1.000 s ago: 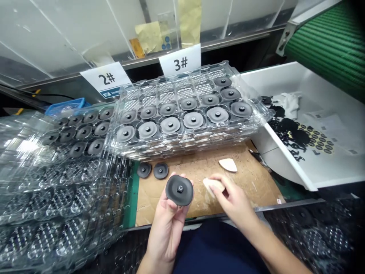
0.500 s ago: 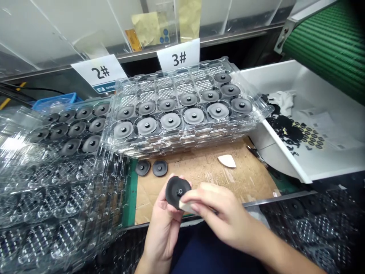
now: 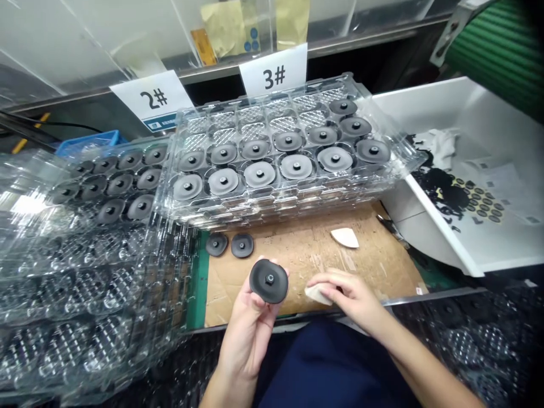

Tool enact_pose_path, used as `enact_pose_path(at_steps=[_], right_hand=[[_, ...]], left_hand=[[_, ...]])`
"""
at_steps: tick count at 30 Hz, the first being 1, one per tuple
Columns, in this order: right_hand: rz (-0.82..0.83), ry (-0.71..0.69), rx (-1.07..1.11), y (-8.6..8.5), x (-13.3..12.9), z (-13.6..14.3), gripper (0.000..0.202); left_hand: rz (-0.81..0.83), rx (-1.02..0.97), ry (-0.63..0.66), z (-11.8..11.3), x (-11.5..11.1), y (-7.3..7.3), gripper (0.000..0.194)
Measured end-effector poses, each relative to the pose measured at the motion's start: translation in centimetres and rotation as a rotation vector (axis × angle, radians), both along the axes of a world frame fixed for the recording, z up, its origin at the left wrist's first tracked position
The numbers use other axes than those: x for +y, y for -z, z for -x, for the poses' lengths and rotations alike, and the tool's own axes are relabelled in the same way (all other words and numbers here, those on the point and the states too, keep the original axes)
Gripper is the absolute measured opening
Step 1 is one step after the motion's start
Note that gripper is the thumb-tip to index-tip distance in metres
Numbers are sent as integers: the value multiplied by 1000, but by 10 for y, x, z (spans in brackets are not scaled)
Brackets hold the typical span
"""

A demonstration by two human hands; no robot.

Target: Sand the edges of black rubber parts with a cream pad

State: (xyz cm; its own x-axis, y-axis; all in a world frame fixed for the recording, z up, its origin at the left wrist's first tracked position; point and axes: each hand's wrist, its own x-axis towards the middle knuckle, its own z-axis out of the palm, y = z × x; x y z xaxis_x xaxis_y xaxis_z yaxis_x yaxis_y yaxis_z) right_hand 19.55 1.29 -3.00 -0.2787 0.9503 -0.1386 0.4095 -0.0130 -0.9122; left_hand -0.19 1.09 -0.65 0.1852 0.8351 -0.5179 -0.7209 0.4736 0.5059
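Note:
In my left hand point(image 3: 250, 328) I hold a dark round rubber-like disc point(image 3: 262, 288) with a small raised knob in its middle, knob side facing me. My right hand point(image 3: 348, 294) pinches a white wedge-shaped sponge point(image 3: 318, 293), held to the right of the disc and apart from it. A second white wedge sponge point(image 3: 345, 238) lies on the cardboard sheet point(image 3: 293, 249). Two similar dark discs, a left one point(image 3: 216, 244) and a right one point(image 3: 242, 245), rest at the cardboard's left end, beyond my left hand.
A stack of clear plastic trays point(image 3: 272, 198) holding several discs stands behind the cardboard. More stacked trays point(image 3: 97, 249) fill the left side. On the right is a white bin point(image 3: 450, 232) with black scraps; metal pliers-like tool point(image 3: 393, 231) lies beside it. A green ribbed conveyor point(image 3: 497, 51) hangs above.
My right hand has drawn the sponge away from the disc, to the right. The disc in my left hand has turned to face me more squarely. The camera view has shifted slightly.

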Motion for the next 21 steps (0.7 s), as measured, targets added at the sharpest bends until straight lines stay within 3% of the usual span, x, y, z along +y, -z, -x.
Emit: enact_pose_path(at_steps=[2,4,8,10,12,14,16,21], right_hand=[[20,82,-30,14,-7,-8,22],[29,130,-43,11,-9,-9,23],[-117,252,23,-34,5,8,21],[-320,177,94,-56,15,21,24],[-442,-6,68,-68,21,29,26],[-419,-120,-80,-70,23,32,26],[-352,-78,-182,-67,22,32,28],[-373,0,14,-55,22,33,26]], left_hand=[[12,-23,-7,0,-2,2,41],[26,-39,0,-2,-3,2,42],[4,-30,21,-10,-3,-5,49],[-5,7,37,-13,-3,-8,50],[-13,52,58,-12,-4,-9,51],[-14,83,71,-10,-6,-7,52],[-18,107,61,-8,-7,-5,54],[-20,130,41,-8,-2,-4,53]])
